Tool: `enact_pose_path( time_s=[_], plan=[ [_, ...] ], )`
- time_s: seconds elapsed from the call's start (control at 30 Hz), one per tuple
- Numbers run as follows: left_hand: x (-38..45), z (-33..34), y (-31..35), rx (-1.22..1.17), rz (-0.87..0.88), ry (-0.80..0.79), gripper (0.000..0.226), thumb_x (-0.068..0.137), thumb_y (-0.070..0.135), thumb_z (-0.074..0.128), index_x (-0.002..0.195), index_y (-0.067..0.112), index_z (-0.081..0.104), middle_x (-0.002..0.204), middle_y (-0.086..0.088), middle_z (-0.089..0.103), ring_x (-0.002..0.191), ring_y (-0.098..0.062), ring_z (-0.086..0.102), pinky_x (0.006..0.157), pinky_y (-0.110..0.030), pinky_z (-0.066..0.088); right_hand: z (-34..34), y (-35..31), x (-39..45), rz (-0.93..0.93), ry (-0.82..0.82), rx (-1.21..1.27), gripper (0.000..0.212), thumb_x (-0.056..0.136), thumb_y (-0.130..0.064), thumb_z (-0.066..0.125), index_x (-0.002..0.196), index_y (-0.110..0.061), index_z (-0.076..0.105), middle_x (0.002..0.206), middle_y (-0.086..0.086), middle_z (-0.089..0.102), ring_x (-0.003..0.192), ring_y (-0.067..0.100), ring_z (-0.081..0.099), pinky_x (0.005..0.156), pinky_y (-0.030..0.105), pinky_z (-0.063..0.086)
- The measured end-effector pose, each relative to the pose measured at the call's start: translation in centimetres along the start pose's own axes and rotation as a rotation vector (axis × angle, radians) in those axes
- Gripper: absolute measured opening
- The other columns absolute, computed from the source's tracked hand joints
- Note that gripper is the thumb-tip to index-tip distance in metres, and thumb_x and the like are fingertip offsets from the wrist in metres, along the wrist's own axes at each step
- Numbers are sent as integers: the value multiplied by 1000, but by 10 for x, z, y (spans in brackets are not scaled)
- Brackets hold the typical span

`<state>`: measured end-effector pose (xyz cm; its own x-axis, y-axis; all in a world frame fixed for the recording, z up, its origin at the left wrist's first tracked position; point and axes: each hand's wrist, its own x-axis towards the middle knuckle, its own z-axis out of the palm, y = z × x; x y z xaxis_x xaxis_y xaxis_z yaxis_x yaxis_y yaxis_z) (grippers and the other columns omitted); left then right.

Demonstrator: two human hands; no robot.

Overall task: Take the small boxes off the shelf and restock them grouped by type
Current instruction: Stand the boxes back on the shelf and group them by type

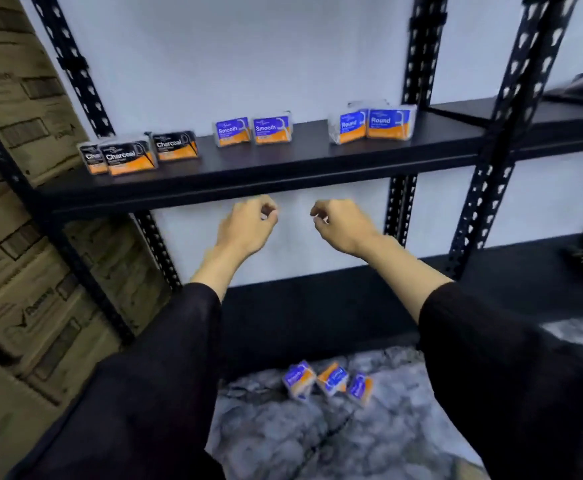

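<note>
On the black shelf stand three groups of small boxes: black Charcoal boxes at the left, two blue Smooth boxes in the middle, blue Round boxes at the right. Three more blue and orange boxes lie on the grey floor below. My left hand and my right hand hover just under the shelf's front edge, side by side, fingers loosely curled, holding nothing.
Stacked cardboard cartons fill the left side. Black perforated uprights frame the rack against a white wall. A second shelf bay continues to the right. A lower black shelf runs behind my forearms.
</note>
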<state>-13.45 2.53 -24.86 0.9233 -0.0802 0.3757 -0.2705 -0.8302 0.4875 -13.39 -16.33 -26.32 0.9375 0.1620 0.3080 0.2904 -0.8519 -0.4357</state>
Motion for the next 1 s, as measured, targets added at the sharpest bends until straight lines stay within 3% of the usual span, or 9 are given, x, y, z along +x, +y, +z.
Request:
enact_pose_path(
  time_s=[0.17, 0.4, 0.53, 0.73, 0.9, 1.0],
  plan=[
    [-30, 104, -16, 47, -65, -288, 15, 92, 34, 53, 99, 28, 64, 108, 5, 67, 99, -22, 63, 85, -36, 50, 50, 66, -44, 165, -168, -79, 28, 94, -20, 44, 117, -15, 59, 117, 13, 63, 103, 36, 59, 76, 35, 43],
    [-69, 224, -84, 23, -302, -574, 15, 92, 33, 54, 103, 30, 64, 106, 10, 67, 99, -16, 62, 82, -32, 47, 164, 149, -86, 371, -422, -46, 30, 91, -17, 46, 118, -14, 58, 118, 13, 62, 105, 37, 58, 82, 38, 47],
    [-89, 279, -131, -4, -435, -594, 16, 93, 27, 53, 106, 26, 64, 109, 7, 65, 98, -17, 61, 78, -32, 50, 239, 190, -104, 460, -554, -37, 30, 93, -18, 45, 121, -12, 54, 123, 14, 59, 112, 35, 55, 86, 40, 48],
    [-123, 347, -191, -3, -569, -584, 33, 86, 16, 60, 118, 20, 62, 118, -10, 58, 109, -31, 56, 86, -34, 44, 334, 223, -117, 566, -668, 72, 35, 86, -24, 56, 119, -12, 54, 123, 15, 55, 113, 35, 53, 87, 37, 45],
    [-148, 385, -222, -24, -617, -618, 68, 70, 34, 69, 134, 22, 53, 128, -11, 55, 116, -34, 52, 97, -41, 44, 397, 229, -117, 559, -695, 76, 73, 82, -41, 65, 146, -25, 32, 147, 15, 29, 135, 36, 33, 107, 43, 36],
    [-156, 395, -228, -65, -637, -556, 72, 71, 26, 79, 137, 23, 50, 130, -11, 53, 116, -33, 51, 96, -39, 44, 423, 228, -117, 506, -711, 16, 85, 79, -50, 67, 148, -31, 21, 152, 18, 17, 139, 39, 22, 109, 47, 31]
  ],
)
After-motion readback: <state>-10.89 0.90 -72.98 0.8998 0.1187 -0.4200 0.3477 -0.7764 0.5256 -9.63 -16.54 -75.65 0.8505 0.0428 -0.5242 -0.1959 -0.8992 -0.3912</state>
